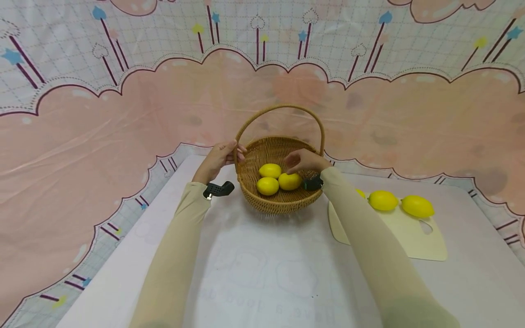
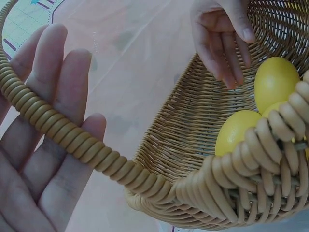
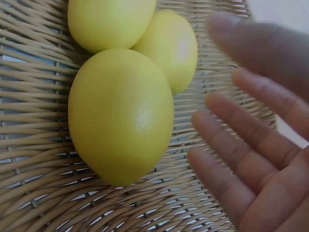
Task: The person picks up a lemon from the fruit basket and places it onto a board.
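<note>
A wicker basket (image 1: 268, 207) with a tall arched handle stands on the table, with three yellow lemons (image 1: 268, 186) in it. At the left side of the basket my left hand (image 1: 221, 157) holds the handle (image 2: 72, 140); its fingers lie behind the wrapped cane, and the thumb is out of sight in the left wrist view. Over the basket's right part is my right hand (image 1: 305, 160), fingers spread and holding nothing. The nearest lemon (image 3: 120, 116) lies apart from those fingertips in the right wrist view.
To the right lies a cream cutting board (image 1: 426, 246) with a hole in one corner. Along its far edge rest lemons (image 1: 417, 206), one partly behind my right sleeve (image 1: 369, 232). A patterned pink cloth (image 1: 143, 114) rises behind the table.
</note>
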`<state>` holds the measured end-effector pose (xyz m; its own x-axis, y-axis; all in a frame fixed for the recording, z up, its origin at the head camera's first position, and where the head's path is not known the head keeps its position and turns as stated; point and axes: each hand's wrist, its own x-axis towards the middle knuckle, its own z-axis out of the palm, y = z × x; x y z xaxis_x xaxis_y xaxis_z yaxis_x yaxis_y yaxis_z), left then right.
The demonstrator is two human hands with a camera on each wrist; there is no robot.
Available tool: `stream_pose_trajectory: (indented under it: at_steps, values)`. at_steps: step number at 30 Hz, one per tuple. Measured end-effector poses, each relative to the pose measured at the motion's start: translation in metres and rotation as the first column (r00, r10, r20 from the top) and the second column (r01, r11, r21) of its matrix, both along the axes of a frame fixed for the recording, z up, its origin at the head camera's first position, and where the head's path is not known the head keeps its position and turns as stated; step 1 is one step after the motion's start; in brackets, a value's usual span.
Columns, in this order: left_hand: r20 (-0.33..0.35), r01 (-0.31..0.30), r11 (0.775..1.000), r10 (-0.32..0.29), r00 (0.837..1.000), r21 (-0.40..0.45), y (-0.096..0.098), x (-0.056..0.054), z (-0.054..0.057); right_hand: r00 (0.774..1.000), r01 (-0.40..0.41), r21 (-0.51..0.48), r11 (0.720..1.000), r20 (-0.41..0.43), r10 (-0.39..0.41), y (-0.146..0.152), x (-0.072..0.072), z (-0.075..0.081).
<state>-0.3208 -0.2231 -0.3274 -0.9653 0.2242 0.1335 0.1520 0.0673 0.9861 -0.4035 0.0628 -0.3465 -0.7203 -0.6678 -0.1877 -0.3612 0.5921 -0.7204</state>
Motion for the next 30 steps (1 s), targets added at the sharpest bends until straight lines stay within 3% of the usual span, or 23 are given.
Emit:
stream_pose_trajectory:
  at_steps: [11,18,26,30]
  values:
    - [-0.013,0.002,1.000,-0.002,1.000,-0.001,0.004,0.000,0.005,1.000,-0.031,0.127,0.991,0.003,0.031,0.005,-0.002,-0.002]
    - [-0.026,0.010,1.000,-0.010,1.000,-0.009,0.007,0.002,0.007,0.994,-0.019,0.254,0.967,0.105,-0.008,0.005,-0.003,-0.007]
    - [-0.019,0.002,0.999,-0.003,1.000,-0.038,0.009,0.002,0.008,0.999,-0.038,0.296,0.954,0.001,0.039,0.003,0.002,-0.010]
    - [-0.011,-0.008,0.998,0.007,1.000,-0.060,0.008,0.004,0.007,1.000,-0.029,0.274,0.961,0.004,0.029,0.001,0.004,-0.011]
